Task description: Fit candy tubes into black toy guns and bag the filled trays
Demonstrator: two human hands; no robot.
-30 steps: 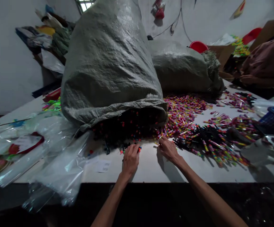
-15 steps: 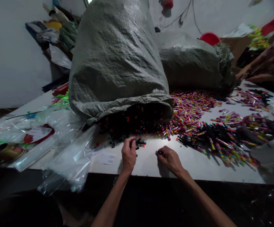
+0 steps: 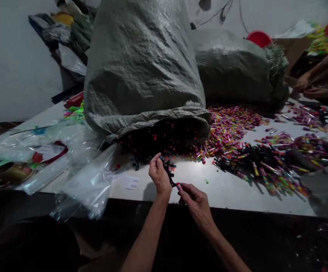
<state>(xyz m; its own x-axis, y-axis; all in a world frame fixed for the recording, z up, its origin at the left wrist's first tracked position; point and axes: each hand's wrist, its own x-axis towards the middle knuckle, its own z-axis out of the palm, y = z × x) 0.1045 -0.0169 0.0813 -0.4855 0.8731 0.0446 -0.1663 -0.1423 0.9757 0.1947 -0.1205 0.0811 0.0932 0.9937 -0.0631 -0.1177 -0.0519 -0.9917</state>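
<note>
Near the bench's [image 3: 237, 196] front edge, before the mouth of the grey sack [image 3: 143, 71], a bunch of black stems [image 3: 168, 170] is pinched in the left hand [image 3: 159, 176]. A pink-tipped piece [image 3: 179, 186] is gripped by the right hand's [image 3: 194, 199] closed fingers, touching the bunch. The joining step seems in hand; careful alignment is likely needed next.

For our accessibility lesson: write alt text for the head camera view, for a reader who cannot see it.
A person's left hand holds a bunch of black sticks while the right hand pinches a small pink piece against them, above a white table. Behind lie two grey woven sacks and heaps of colourful small pieces.
</note>
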